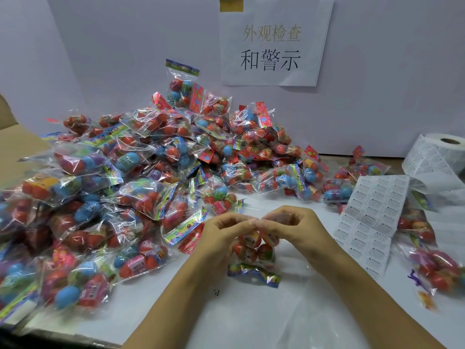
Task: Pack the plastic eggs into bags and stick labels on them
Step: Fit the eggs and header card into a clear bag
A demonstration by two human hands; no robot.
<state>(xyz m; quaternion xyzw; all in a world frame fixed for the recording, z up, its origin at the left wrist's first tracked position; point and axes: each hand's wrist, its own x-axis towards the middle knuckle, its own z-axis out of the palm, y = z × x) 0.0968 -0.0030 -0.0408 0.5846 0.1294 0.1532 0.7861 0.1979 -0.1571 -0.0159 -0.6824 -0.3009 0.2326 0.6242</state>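
Near front edge of table (pixel 251 323), mid: L hand (pixel 221 235) + R hand (pixel 299 227) both pinch top of egg bag (pixel 254 250), fingertips meeting. Bag hangs below grip, long axis approx vertical, printed header end down, touching table. Label sheet (pixel 370 222) lies right; R hand nearer.

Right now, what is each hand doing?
Left hand: pinching the top of the bag of plastic eggs.
Right hand: pinching the same bag's top.
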